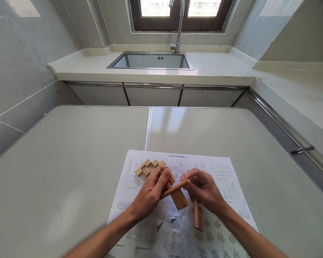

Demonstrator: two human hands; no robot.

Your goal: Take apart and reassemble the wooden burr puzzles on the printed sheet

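Over the printed sheet, my left hand [154,186] is closed around several wooden puzzle pieces. Among them a flat wooden block [179,200] points down towards me. A slim wooden stick [174,189] crosses over that block, its left end under my left thumb. With thumb and finger my right hand [201,188] pinches the stick's right end. Below my right palm another wooden piece [197,216] points towards me; I cannot tell whether the hand holds it or it rests on the paper. Notched wooden pieces [143,167] lie beyond my left hand, partly hidden by it.
The printed paper sheet [218,168] with puzzle diagrams lies on a pale table [97,143], which has a seam down its middle. Past the table's far edge are a white counter [212,62], a steel sink [150,68] and a tap [179,32] under a window.
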